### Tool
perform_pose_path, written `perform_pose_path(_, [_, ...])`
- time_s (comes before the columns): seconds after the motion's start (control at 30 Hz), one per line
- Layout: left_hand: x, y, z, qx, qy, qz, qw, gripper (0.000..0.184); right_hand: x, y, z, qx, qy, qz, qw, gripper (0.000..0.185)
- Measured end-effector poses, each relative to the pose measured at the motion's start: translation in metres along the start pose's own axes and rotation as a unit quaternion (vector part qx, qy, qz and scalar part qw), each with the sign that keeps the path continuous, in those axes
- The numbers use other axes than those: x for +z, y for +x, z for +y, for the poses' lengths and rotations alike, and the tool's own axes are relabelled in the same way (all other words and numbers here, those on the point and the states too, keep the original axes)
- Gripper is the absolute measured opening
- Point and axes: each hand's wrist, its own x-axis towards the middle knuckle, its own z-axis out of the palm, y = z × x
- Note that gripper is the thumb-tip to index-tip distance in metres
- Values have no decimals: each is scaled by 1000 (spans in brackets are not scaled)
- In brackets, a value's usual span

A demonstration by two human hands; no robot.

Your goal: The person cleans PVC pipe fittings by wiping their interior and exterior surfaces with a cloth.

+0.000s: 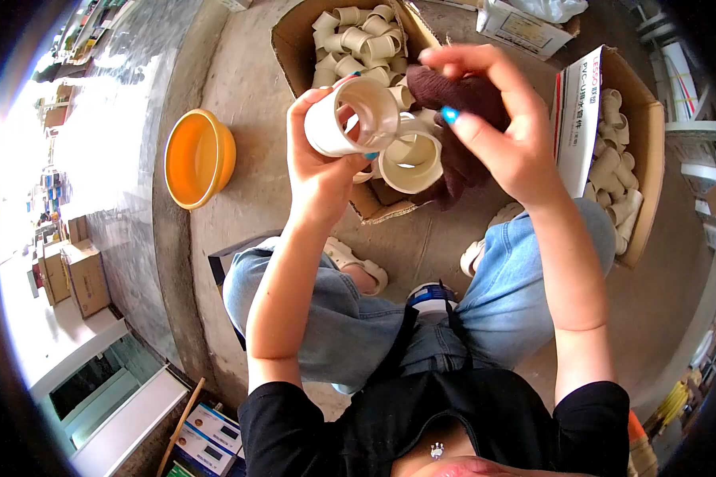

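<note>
My left hand is wrapped round a white plastic pipe fitting, whose round opening faces up and to the right. Its other branch, with a wide ring-shaped mouth, extends to the lower right above the carton. My right hand is raised to the right of the fitting, thumb and fingers apart. Beneath and beside that hand is a dark brown cloth; whether the palm touches it I cannot tell. Several more white fittings fill the open cardboard box behind my hands.
An orange basin stands on the floor at the left. Another carton of fittings is on the right, and a white box at the top. My knees and shoes are below my hands. Cartons stand at the far left.
</note>
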Motion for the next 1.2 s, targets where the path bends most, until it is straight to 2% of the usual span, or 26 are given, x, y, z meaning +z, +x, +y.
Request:
perform_pose_path(0.07, [1,-2,3,-29,22,8,999,69,7,-1,0,-7,68,16,998,34])
perform_pose_path(0.1, [3,-2,4,-42,49,14,998,71,5,-1,4,-52,-27,-16,998,32])
perform_pose_path(0.17, [-1,0,-1,-3,81,-53,995,70,-3,1,13,-140,-216,-78,963,30])
perform_pose_path(0.2, [0,-2,0,-21,78,-45,996,69,-4,6,15,-218,-287,-77,930,27])
perform_pose_path(0.3, [1,-4,5,-56,52,-48,996,68,0,3,22,-263,-405,-14,876,17])
perform_pose_path(0.43, [-1,-7,10,-84,58,-46,994,68,5,0,35,-224,-346,-65,909,17])
perform_pose_path(0.57, [-8,-5,8,-55,49,-18,997,66,12,-5,36,-166,-337,-109,920,33])
perform_pose_path(0.6, [-8,-5,10,-50,48,-15,997,65,10,-7,34,-157,-339,-134,918,43])
perform_pose_path(0.7, [-9,-5,11,-54,68,-34,996,66,13,-14,27,-44,-335,-178,924,47])
perform_pose_path(0.73, [-8,-5,12,-59,83,-34,994,68,15,-15,28,-40,-327,-174,928,49])
perform_pose_path(0.8, [-6,-6,13,-68,115,-32,991,72,15,-16,30,-15,-286,-173,942,48])
perform_pose_path(0.87, [-4,-6,11,-32,159,-29,986,71,16,-14,29,14,-226,-169,959,45])
perform_pose_path(0.97, [-5,-5,7,-2,216,-24,976,70,18,-13,23,125,-161,-159,966,41])
perform_pose_path(1.0, [-5,-4,5,4,233,-23,972,69,20,-14,31,100,-134,-125,978,40])
perform_pose_path(1.03, [-7,-4,3,37,297,-40,953,68,17,-16,33,144,-92,-123,977,40])
perform_pose_path(1.1, [-10,-3,2,104,419,-74,899,67,16,-15,32,230,-4,-120,966,42])
perform_pose_path(1.13, [-10,-2,3,121,434,-71,890,64,18,-14,30,280,56,-85,955,40])
perform_pose_path(1.2, [-7,1,9,187,493,-76,846,60,15,-13,19,427,249,-10,869,30])
